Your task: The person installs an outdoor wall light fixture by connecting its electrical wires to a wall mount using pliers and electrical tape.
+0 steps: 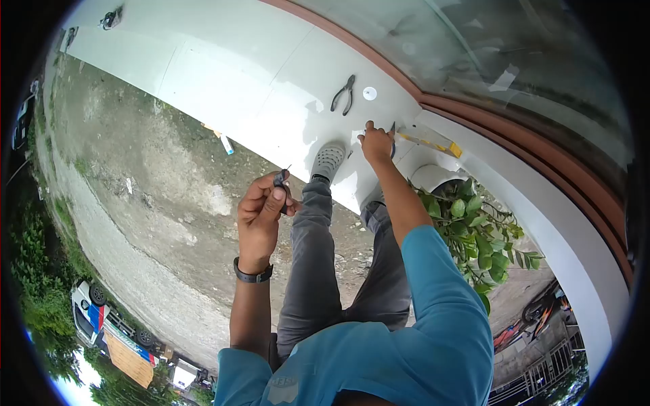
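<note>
My left hand [261,210] is raised over the ground beside my left leg, its fingers pinching a small black object [280,181] with a thin pin-like tip. What kind of object it is I cannot make out. Above the white ledge [223,88], my right hand [377,143] is closed. A dark pointed tip [393,127] and a bit of blue show at its right side; the fingers hide the rest. Pliers with dark handles [344,95] lie spread on the ledge, beside a white round disc [370,93]. Right of my right hand lies a long yellow tool [433,143].
A brown-framed window [514,145] borders the ledge. A leafy plant [477,237] grows by my right arm. My shoe [330,160] rests on the ledge, whose edge drops to bare ground [162,169]. A parked truck [112,325] stands lower left.
</note>
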Tool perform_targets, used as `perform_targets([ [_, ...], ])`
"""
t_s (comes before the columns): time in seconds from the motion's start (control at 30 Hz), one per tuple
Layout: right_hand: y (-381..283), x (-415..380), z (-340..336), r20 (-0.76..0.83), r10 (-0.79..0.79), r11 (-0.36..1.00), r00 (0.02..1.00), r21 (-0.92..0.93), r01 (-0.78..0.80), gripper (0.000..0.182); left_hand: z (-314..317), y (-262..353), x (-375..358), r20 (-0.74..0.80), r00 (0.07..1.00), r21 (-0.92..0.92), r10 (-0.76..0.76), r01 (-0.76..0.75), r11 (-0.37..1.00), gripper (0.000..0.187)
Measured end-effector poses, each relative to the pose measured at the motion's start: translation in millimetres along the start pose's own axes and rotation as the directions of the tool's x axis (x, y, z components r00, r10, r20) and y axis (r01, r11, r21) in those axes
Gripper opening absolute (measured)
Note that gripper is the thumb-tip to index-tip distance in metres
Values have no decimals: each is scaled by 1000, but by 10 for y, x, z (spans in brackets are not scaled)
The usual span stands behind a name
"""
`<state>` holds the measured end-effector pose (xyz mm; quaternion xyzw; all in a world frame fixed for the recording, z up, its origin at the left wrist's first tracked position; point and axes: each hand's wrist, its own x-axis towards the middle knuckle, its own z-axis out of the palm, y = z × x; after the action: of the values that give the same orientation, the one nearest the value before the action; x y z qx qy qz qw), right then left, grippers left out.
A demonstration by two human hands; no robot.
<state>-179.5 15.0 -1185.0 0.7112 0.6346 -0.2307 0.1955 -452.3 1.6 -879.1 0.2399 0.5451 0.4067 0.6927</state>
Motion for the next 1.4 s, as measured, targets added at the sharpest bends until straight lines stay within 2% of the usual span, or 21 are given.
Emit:
perform_targets([
  [0.17,275,345,577,5,80,994,997,74,-80,56,97,-544,163,-12,1000,8,-22,22,1000,31],
  [0.27,143,-4,521,-328,156,973,932,213,-88,62,253,-409,101,32,998,53,-50,48,997,37],
  [0.3,75,-152,372,-178,206,843,962,531,-82,58,329,-280,58,67,997,76,-25,20,997,39],
  [0.33,4,-334,138,-26,202,616,979,781,-107,56,412,-135,3,127,992,53,-14,7,999,45],
  [0.37,-64,-686,-445,279,65,176,958,942,-286,57,518,81,-105,187,982,106,-15,-5,994,46],
  [0.4,-121,-1113,-1290,452,-192,-265,871,831,-489,62,625,338,-192,258,966,158,-14,-28,987,47],
  [0.43,-103,-1544,-1876,288,-398,-397,871,802,-447,74,750,614,-287,336,942,206,-15,-58,977,48],
  [0.5,-18,-2334,-3019,92,-511,-557,854,722,-411,80,1050,1211,-527,469,882,288,-33,-118,950,49],
  [0.57,181,-2942,-3896,-29,-514,-560,857,768,-310,64,1373,1803,-802,623,781,345,-34,-235,908,50],
  [0.63,341,-3512,-4617,-73,-328,-221,942,975,-2,36,1754,2412,-1098,754,657,392,-14,-434,811,50],
  [0.67,429,-3789,-4982,-178,-308,-242,935,965,104,17,1940,2685,-1243,804,594,370,11,-516,773,48],
  [0.8,633,-4805,-5753,-528,-112,-171,842,845,507,10,2599,3474,-1716,940,342,263,12,-743,615,47],
  [0.83,679,-5074,-5923,-526,-70,-93,848,850,519,7,2792,3632,-1845,959,282,225,-10,-741,632,40],
  [0.9,768,-5527,-6176,-668,48,70,743,744,665,6,3170,3919,-2085,975,179,220,-129,-753,620,28],
  [1.0,883,-6135,-6379,-768,192,347,611,635,690,9,3638,4094,-2494,987,104,163,-126,-673,722,15],
  [1.1,1056,-6580,-6504,-906,258,495,336,422,759,11,4092,4308,-2963,993,-48,34,-112,-771,636,10],
  [1.2,1257,-7153,-6757,-937,272,591,221,344,730,13,4502,4605,-3515,966,-248,-255,67,-889,381,8],
  [1.27,1559,-7539,-7007,-931,355,786,-86,248,566,17,4738,4909,-3836,919,-364,-385,154,-911,150,8],
  [1.3,1812,-7678,-7221,-877,354,863,-324,174,473,15,4852,5052,-3962,891,-407,-421,201,-907,32,7],
  [1.33,2060,-7850,-7441,-820,382,892,-426,208,401,16,4974,5179,-4065,870,-436,-445,231,-896,-17,8],
  [1.4,2485,-8147,-7883,-828,421,899,-371,326,292,26,5215,5415,-4247,818,-506,-492,272,-862,-125,10],
])
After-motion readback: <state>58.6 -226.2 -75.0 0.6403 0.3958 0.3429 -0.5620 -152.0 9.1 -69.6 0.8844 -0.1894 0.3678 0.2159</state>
